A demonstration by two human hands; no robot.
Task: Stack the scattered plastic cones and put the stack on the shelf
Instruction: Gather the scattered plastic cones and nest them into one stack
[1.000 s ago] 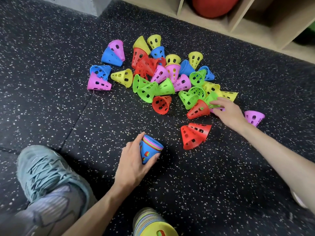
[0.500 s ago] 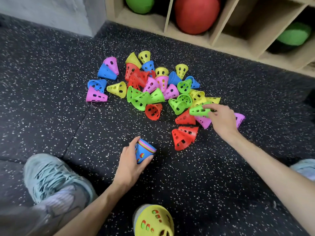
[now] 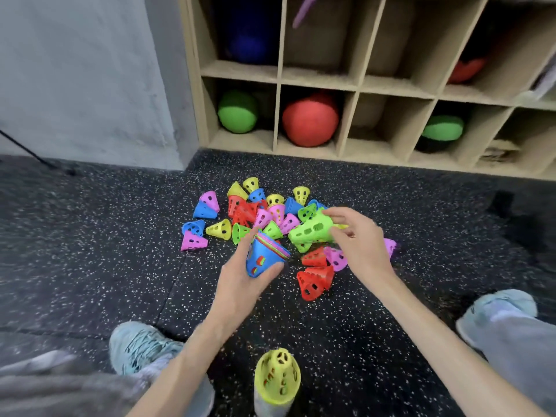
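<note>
From the head camera, my left hand (image 3: 240, 284) sits at the centre of the frame, its grip curled round a small stack of nested cones (image 3: 264, 257) — blue on the outside, with pink, green and red rims showing at the wide end. The stack tilts, its narrow end low in my palm and the open end pointing up and to the right.

My right hand (image 3: 358, 242) is just right of centre, its grip pinched on a green cone (image 3: 313, 231) that lies sideways in the air, narrow end pointing left toward the stack. The green cone and the stack are near each other but apart.

Behind and around both hands, the scattered cones (image 3: 240, 212) lie on the dark speckled floor (image 3: 105, 236) in a loose heap: pink, blue, yellow, red and green, most tipped on their sides. Two red cones (image 3: 316, 279) lie nested together just below my right hand.

At the bottom centre stands a taller stack topped by a yellow cone (image 3: 276, 376), between my two pale blue shoes (image 3: 141, 347).

Across the top of the frame runs the wooden shelf (image 3: 355, 85) with its cubbies — a green ball (image 3: 237, 112) and a red ball (image 3: 310, 120) sit in the lower row. A grey wall (image 3: 84, 79) fills the upper left.
</note>
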